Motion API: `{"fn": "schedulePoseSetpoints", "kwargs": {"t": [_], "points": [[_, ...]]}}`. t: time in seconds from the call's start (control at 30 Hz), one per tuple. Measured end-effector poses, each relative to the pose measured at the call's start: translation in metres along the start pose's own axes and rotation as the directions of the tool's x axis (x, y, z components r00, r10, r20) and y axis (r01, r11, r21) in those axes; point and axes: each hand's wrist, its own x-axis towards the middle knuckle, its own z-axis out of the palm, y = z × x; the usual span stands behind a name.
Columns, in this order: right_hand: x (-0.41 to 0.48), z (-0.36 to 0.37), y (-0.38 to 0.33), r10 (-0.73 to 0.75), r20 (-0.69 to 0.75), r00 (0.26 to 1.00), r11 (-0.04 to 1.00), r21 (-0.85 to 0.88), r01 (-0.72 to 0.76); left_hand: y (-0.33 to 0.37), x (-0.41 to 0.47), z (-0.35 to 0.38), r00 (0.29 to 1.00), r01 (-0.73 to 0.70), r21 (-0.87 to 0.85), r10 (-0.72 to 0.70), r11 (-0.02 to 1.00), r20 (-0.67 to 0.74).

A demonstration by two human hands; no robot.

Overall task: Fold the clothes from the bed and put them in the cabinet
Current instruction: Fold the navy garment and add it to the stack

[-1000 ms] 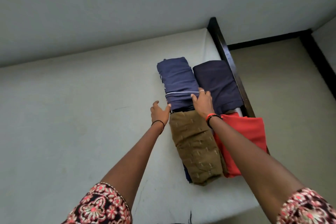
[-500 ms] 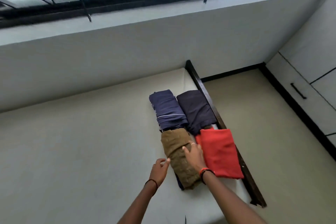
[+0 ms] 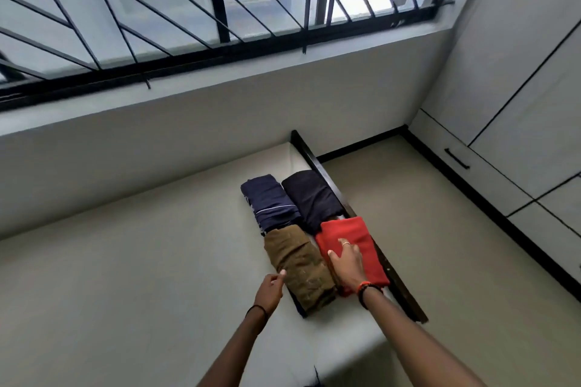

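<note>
Head view, looking down at a pale bed. Four folded garments lie in a tight block near its right edge: a navy piece and a black piece at the far side, a brown piece and a red piece nearer. The right hand rests on the red piece with fingers spread, not gripping. The left hand, loosely curled and holding nothing, touches the brown piece's left edge. White cabinet doors stand at the right.

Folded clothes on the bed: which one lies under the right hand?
The red one, beside the brown one; only it has the right hand resting on it.
</note>
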Motion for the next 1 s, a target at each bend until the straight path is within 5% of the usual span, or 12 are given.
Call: {"fn": "schedulePoseSetpoints", "kwargs": {"t": [0.37,0.67,0.87,1.0], "points": [[0.02,-0.075,0.075,0.085,0.013,0.996,0.993,0.077,-0.086,0.039,0.014,0.091,0.996,-0.006,0.033,0.003,0.999,0.088],[0.093,-0.098,0.144,0.123,0.132,0.984,0.991,0.039,-0.129,0.04,0.088,0.181,0.992,0.124,0.022,-0.124,0.992,0.028],[0.152,-0.086,0.178,0.124,0.275,0.954,0.991,0.016,-0.134,-0.02,0.171,0.227,0.963,0.269,-0.09,-0.264,0.959,0.058],[0.193,-0.069,0.183,0.127,0.292,0.948,0.989,0.039,-0.144,0.013,0.167,0.235,0.954,0.293,-0.128,-0.299,0.947,-0.027]]}}
